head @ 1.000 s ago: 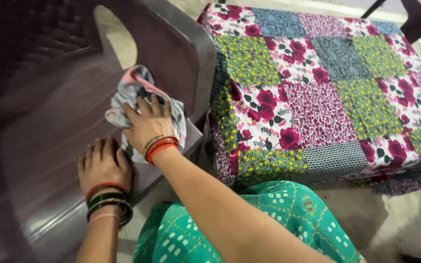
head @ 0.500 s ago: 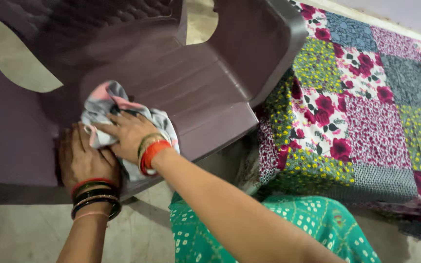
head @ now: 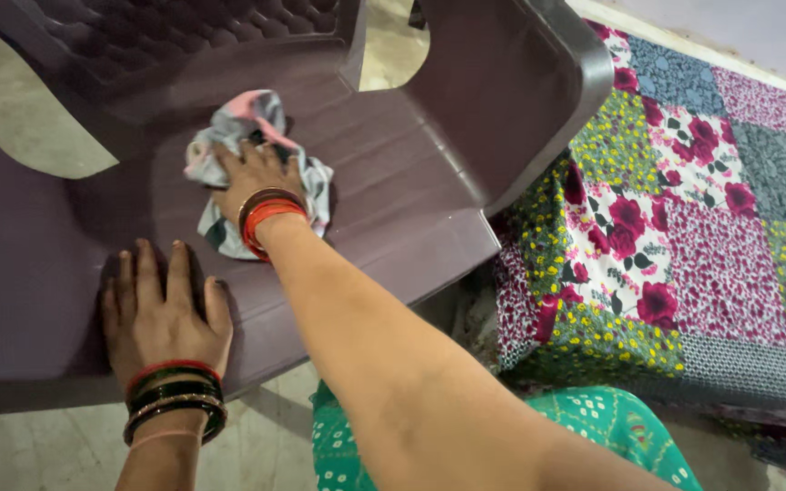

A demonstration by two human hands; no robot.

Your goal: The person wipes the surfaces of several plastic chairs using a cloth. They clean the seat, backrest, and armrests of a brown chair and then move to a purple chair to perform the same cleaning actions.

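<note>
From the head view, your right hand (head: 255, 177) is pressed down on a crumpled cloth (head: 229, 136), grey with pink and dark patches, fingers spread flat over it and not curled round it, so that's an open palm bearing on the fabric and no real clasp. The cloth sits on the seat of a dark plum plastic chair (head: 384, 164), out in the middle of the seat and just short of the woven-pattern backrest at the top of the picture. Red and gold bangles (head: 266, 211) ride at that wrist, right at the cloth's near edge.

Your left hand (head: 164, 314) lies flat on the front part of the seat, fingers straight and together, holding nothing, just touching the plastic. It's apart from the cloth, nearer to you. Red, green and dark bangles (head: 175, 400) stack at that wrist.

The chair's armrest rises on the right, and just beside it stands a surface draped in a patchwork floral cover (head: 684, 218) of pinks, greens and blues. Down at the bottom edge, green dotted clothing (head: 611, 427) shows beneath your right forearm, with pale floor (head: 38, 445) under the chair's front edge.
</note>
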